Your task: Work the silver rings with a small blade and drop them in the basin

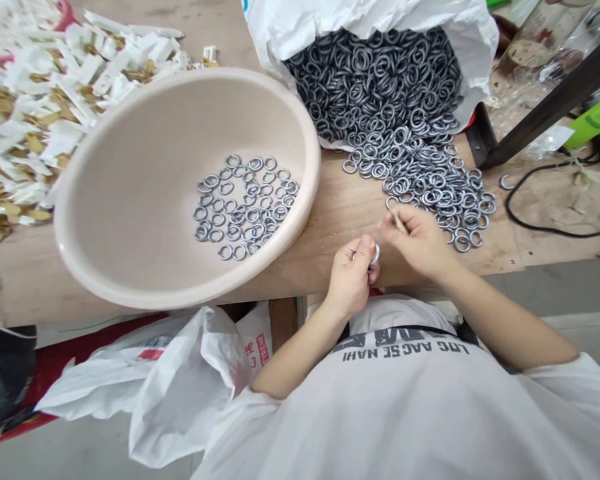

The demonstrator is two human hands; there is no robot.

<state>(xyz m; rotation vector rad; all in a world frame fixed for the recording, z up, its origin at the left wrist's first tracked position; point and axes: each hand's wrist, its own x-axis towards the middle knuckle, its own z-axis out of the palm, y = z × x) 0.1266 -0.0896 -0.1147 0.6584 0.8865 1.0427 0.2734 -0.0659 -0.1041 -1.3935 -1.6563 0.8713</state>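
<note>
My left hand (353, 273) is closed around a small metal ring (375, 255), held between thumb and fingers above the table's front edge. My right hand (417, 240) sits just to its right, fingers pinched on a thin pale piece (399, 222) that I cannot make out. Several loose metal rings (430, 180) lie spread on the wooden table (340, 220) just beyond my right hand, spilling from a white bag (380, 80) full of them. A beige plastic basin (130, 200) to the left holds several rings (245, 207) on its bottom.
A heap of white and gold tags (40, 100) covers the table's far left. A black metal bar (540, 113), a black cable (540, 220) and a green object (593, 120) lie at the right. White plastic bags (180, 380) hang below the table edge.
</note>
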